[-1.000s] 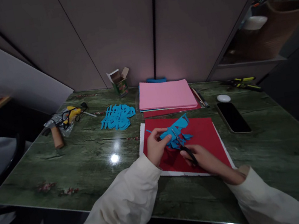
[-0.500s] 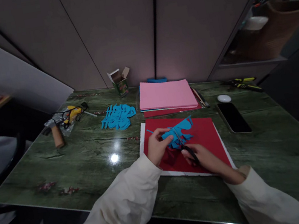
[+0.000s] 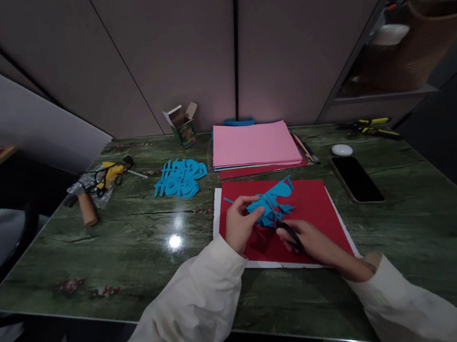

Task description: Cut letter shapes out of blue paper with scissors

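Note:
A partly cut blue paper (image 3: 282,189) is pinched between the thumb and fingers of my left hand (image 3: 240,224). My right hand (image 3: 305,235) grips black-handled scissors (image 3: 289,233), whose blades reach up into the blue paper. Both hands are over a red sheet (image 3: 313,203) lying on a white one (image 3: 217,214), whose edges stick out around it. Left of the sheets, on the green table, lie blue cut-out shapes (image 3: 181,177) in a loose cluster.
Behind the red sheet sits a stack of pink paper (image 3: 252,143). A phone (image 3: 356,179), a white round object (image 3: 342,150) and pliers (image 3: 374,129) are at the right. An open small box (image 3: 185,131) stands at the back; a wooden-handled tool (image 3: 87,208) lies left.

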Tool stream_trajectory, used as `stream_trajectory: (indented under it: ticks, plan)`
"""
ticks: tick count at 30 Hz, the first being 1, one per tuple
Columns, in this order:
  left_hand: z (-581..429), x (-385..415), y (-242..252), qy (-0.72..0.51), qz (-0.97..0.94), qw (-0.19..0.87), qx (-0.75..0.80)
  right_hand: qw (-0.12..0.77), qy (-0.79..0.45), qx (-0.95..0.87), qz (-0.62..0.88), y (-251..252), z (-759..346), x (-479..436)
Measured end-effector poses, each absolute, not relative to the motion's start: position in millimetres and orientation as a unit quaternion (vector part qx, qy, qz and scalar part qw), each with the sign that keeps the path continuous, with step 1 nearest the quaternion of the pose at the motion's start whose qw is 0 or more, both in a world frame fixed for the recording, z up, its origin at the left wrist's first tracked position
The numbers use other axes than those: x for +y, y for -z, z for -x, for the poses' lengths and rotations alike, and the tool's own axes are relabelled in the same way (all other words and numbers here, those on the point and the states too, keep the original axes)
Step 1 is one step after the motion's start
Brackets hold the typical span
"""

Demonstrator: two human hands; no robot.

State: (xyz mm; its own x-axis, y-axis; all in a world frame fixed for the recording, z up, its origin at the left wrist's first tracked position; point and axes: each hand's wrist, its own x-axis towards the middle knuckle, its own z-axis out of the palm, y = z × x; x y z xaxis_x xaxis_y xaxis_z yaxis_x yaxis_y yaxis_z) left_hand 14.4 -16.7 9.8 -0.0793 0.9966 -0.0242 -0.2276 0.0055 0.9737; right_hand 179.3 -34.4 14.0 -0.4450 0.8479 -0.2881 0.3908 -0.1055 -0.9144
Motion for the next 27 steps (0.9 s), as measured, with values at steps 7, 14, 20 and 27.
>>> stream_trajectory:
  ticks: [7,14,20,27]
  plan:
    - [-14,-16,-10,-0.571,-0.413,0.535,0.466,0.197,-0.555,-0.646,0.486,-13,-181,-34]
    - [-14,-16,-8,-0.575,-0.416,0.53,0.464,0.192,-0.551,-0.648,0.489,-15,-181,-33]
    - [-13,-16,-9,-0.568,-0.413,0.543,0.462,0.172,-0.561,-0.653,0.48,-23,-185,-31]
    - [-14,-16,-9,-0.569,-0.412,0.535,0.468,0.165,-0.571,-0.642,0.484,-25,-186,-30]
